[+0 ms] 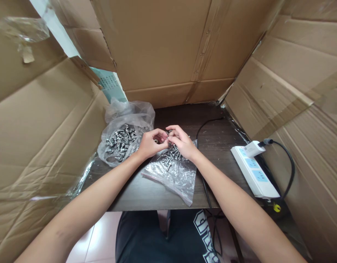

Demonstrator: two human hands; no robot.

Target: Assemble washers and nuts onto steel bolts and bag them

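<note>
My left hand (152, 143) and my right hand (182, 142) meet fingertip to fingertip over the table, both pinched. Between them glints a small metal fastener (167, 138), mostly hidden by the fingers, so its exact kind is unclear. Loose bolts (171, 157) lie beneath and beside my right hand on a flat clear zip bag (174, 179). To the left of my left hand, an open clear plastic bag (104, 148) holds a heap of bolts with washers or nuts on them (120, 142). A round metal piece shows behind my left thumb.
Cardboard walls (163, 47) enclose the dark wooden table (130, 199) at the back and both sides. On the right is a white power strip (256, 175) with a plugged-in white adapter (253, 148). A black cable (203, 128) runs across the table near my right forearm.
</note>
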